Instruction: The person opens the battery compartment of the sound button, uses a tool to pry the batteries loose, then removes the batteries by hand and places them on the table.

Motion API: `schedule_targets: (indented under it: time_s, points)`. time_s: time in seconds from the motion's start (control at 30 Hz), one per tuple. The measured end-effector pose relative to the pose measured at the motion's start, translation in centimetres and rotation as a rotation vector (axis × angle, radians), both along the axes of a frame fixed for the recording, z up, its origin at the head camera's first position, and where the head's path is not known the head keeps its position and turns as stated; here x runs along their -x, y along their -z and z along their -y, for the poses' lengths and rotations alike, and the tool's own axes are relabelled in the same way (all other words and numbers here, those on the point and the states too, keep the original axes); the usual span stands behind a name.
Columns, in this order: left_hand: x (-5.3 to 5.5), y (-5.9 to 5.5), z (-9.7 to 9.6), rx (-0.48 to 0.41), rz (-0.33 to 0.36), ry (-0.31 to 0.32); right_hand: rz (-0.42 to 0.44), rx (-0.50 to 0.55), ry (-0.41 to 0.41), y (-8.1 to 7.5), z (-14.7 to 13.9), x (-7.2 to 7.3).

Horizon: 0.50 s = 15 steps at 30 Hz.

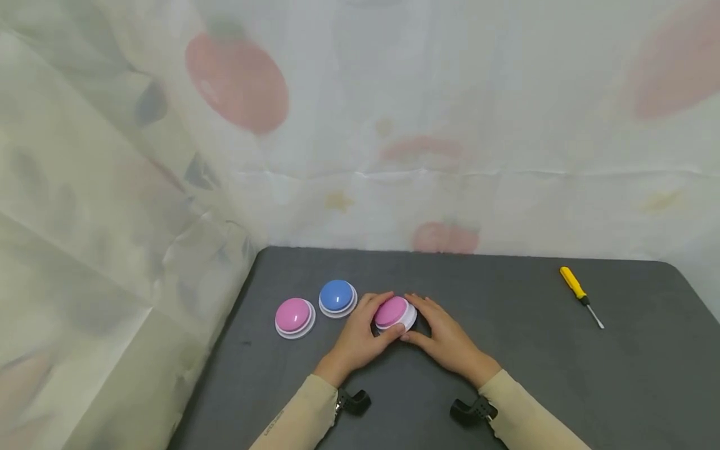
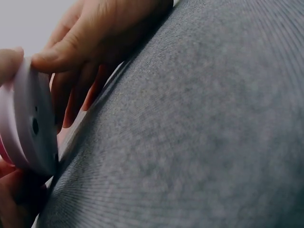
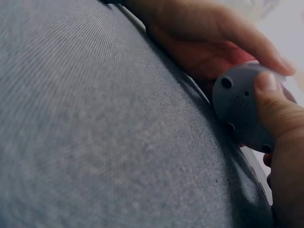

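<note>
Both hands hold a pink push button [image 1: 390, 311] with a white round base, near the middle of the table. My left hand [image 1: 360, 334] curves round its left side, thumb on the near edge. From the right, my right hand [image 1: 447, 340] grips it between thumb and fingers. The button is tilted, so the underside of its base [image 3: 244, 111], with small holes, shows in the right wrist view. In the left wrist view the base [image 2: 40, 123] stands on edge close to the table. Left of the hands are a blue push button [image 1: 336, 295] and a second pink one [image 1: 293, 315].
A screwdriver [image 1: 575, 284] with a yellow handle lies at the right on the dark grey table [image 1: 534, 375]. Patterned cloth [image 1: 360, 125] hangs behind the table, and more cloth [image 1: 112, 250] hangs along its left side.
</note>
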State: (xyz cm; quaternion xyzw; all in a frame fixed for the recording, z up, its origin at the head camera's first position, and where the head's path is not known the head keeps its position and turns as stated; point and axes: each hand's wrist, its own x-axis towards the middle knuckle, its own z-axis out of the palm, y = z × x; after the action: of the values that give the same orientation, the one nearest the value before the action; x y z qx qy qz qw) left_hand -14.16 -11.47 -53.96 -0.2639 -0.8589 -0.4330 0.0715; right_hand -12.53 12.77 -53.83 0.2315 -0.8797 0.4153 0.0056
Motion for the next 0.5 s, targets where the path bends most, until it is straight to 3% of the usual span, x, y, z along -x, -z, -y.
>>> schedule_targets:
  time_s: [0.17, 0.5]
  points:
    - [-0.02, -0.14, -0.10, -0.006, -0.047, 0.061, -0.057, 0.066, 0.026, 0.28, -0.07, 0.12]
    - [-0.24, -0.35, -0.10, -0.032, 0.044, 0.103, -0.233, 0.113, 0.092, 0.55, -0.09, 0.70]
